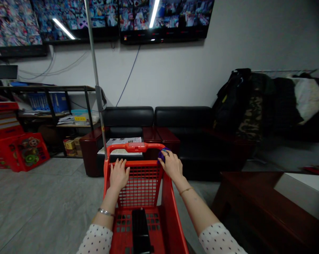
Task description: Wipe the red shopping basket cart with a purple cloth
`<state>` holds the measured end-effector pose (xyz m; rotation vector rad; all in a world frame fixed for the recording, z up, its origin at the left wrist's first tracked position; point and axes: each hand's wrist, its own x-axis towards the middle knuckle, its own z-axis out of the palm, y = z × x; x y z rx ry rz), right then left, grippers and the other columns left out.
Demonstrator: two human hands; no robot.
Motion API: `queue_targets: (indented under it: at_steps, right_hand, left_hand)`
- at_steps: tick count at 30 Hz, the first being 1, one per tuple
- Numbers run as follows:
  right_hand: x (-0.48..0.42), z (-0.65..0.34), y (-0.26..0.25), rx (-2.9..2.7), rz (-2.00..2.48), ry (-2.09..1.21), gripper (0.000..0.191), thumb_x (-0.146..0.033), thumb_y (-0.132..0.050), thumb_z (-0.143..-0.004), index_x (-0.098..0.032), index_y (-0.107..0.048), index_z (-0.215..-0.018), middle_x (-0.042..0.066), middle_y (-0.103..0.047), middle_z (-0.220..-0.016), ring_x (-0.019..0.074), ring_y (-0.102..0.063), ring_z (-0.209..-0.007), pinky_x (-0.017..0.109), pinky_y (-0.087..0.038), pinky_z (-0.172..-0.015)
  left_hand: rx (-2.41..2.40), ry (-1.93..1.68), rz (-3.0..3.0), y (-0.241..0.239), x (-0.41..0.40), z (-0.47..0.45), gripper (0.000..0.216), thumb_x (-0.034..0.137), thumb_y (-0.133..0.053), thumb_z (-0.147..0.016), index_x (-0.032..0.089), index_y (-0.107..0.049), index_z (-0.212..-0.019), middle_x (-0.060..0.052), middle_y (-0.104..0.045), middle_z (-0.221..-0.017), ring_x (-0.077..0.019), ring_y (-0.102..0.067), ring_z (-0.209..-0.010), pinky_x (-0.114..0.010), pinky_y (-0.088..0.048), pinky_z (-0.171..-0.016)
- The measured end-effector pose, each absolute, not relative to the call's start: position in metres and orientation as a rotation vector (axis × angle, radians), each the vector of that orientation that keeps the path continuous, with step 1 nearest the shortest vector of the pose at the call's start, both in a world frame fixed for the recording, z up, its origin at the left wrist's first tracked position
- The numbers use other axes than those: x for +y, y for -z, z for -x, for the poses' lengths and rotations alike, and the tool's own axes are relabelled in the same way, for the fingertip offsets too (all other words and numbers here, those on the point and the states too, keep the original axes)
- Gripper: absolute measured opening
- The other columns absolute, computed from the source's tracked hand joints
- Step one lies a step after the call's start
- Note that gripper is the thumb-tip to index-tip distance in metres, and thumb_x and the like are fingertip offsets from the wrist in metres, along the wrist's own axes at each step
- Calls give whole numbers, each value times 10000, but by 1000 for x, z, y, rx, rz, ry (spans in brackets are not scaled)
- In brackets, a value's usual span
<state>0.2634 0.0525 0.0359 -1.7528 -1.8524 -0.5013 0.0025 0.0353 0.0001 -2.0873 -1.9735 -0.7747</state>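
Observation:
A red plastic shopping cart [175,211] stands right in front of me, with a grid back panel [142,183]. My left hand [118,174] is on the left end of that panel's top rim, fingers hooked over it and thumb apart. At the right corner of the cart's handle [133,146], my right hand [171,164] presses a crumpled purple cloth [162,154] against the frame with closed fingers. Part of the cloth is hidden under those fingers. A black, box-like object [141,229] lies in the cart's bottom. A grey metal pole [94,63] rises from the handle's left corner.
Black sofas [183,120] with dark red wooden armrests stand behind the cart, newspapers [124,143] on one seat. A dark wooden table [244,190] is at right. Coats [251,106] hang behind it. Shelving [77,88] and red boxes [29,151] stand at left.

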Motion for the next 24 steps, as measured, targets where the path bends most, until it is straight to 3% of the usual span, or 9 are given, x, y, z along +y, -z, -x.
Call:
queue_targets:
  at_steps: [6, 11, 16, 19, 24]
  right_hand:
    - [14, -249, -12, -2008, 1731, 567, 432, -163, -525, -884, -209, -574, -1311, 116, -549, -1396, 300, -442, -1300, 403, -418, -933]
    - [8, -261, 5, -1995, 1601, 539, 487, -158, -585, -840, -220, -567, -1322, 91, -576, -1373, 277, -480, -1297, 400, -424, -1002]
    - [69, -272, -21, -1971, 1554, 489, 430, -200, -617, -838, -178, -603, -1268, 162, -461, -1471, 284, -505, -1295, 463, -388, -1084]
    - [88, -272, -28, -1985, 1575, 439, 415, -219, -623, -840, -131, -610, -1246, 205, -505, -1421, 287, -513, -1294, 440, -415, -1072]
    - [43, -277, 11, -2003, 1416, 521, 464, -151, -626, -790, -134, -595, -1253, 170, -560, -1376, 273, -515, -1295, 424, -423, -1084]
  left_hand:
    - [-1974, 751, 2095, 0, 34, -2, 484, 351, -367, -961, 160, -469, -1394, -107, -472, -1486, -272, -301, -1448, -561, -225, -1182]
    - [-1967, 736, 2105, -1, 34, -1, 490, 351, -369, -961, 158, -460, -1403, -106, -470, -1487, -270, -302, -1448, -567, -222, -1182]
    - [-1972, 725, 2082, -3, 32, -2, 493, 364, -387, -957, 155, -471, -1395, -117, -486, -1473, -271, -313, -1443, -553, -232, -1181]
    - [-1984, 721, 2053, -2, 33, -2, 478, 356, -383, -960, 176, -477, -1392, -111, -486, -1474, -263, -315, -1443, -546, -237, -1179]
    - [-1975, 726, 2074, 1, 35, -1, 479, 346, -368, -962, 188, -457, -1405, -96, -470, -1489, -262, -302, -1449, -574, -219, -1180]
